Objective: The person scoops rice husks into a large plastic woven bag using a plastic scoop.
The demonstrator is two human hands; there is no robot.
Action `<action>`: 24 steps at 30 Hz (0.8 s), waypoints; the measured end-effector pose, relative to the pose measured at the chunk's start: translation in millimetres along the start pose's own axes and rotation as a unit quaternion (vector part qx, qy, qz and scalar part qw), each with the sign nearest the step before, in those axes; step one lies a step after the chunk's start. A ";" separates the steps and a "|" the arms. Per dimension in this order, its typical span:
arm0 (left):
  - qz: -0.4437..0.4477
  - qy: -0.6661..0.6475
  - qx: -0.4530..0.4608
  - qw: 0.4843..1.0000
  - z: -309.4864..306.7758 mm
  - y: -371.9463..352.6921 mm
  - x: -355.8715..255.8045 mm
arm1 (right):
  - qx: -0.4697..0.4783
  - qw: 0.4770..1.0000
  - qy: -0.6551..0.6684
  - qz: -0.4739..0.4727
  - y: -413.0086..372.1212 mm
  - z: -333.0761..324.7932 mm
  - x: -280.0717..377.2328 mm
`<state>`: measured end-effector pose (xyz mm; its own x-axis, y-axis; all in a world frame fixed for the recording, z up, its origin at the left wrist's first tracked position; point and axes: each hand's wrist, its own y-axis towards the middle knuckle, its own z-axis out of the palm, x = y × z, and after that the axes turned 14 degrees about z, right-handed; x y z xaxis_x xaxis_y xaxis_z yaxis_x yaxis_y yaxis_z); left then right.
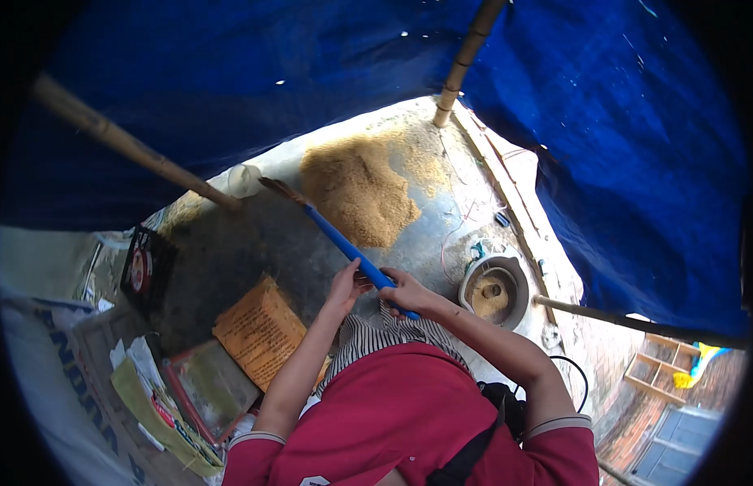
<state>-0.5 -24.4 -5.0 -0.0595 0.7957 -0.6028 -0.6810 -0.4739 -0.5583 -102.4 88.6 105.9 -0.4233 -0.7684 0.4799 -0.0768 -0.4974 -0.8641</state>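
Observation:
A long blue-handled broom (344,245) slants up and left in front of my body, its dark brown brush end away from me. My right hand (409,293) is closed around the handle near its lower end. Just to the left, my left hand (344,287) holds the same handle a little farther up, its fingers partly hidden. Beyond the handle lies a wide heap of golden-brown grain or husk (360,190) on the concrete floor (223,251). The broom's tip is close to a whitish round container (244,181).
At right stands a grey tub (520,304) with grain-coloured material inside. Left of me are an orange-brown printed sack (261,332), a red-framed tray (210,377) and a black box (142,267). Bamboo poles (142,150) support blue tarpaulin (255,73) around the area.

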 end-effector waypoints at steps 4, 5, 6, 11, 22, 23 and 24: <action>-0.038 0.109 0.064 0.991 40.7 11.7 11.4 | -0.061 0.998 0.007 0.006 -32.5 -47.5 -8.5; -0.048 0.152 0.069 0.985 51.2 13.9 14.8 | -0.065 0.998 0.013 0.006 -38.9 -60.6 -11.0; -0.058 0.194 0.075 0.977 59.0 17.9 19.4 | -0.087 0.995 0.036 0.017 -44.9 -73.8 -13.4; -0.080 0.249 0.088 0.961 71.9 44.5 40.6 | -0.156 0.976 0.145 0.048 -30.7 -132.2 -32.4; -0.081 0.258 0.026 0.962 72.5 71.6 48.9 | -0.092 0.963 0.181 0.177 128.9 -170.3 -54.7; -0.082 0.259 0.027 0.962 72.0 73.1 50.3 | -0.072 0.968 0.178 0.162 127.4 -161.9 -49.9; -0.084 0.258 0.023 0.962 71.2 73.7 51.0 | -0.052 0.972 0.174 0.147 119.4 -155.9 -42.8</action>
<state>-105.6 8.1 -36.3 0.4164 0.5604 -0.7160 -0.6821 -0.3282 -0.6535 -234.2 124.8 -41.4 -0.7190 -0.6799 0.1443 0.0117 -0.2194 -0.9756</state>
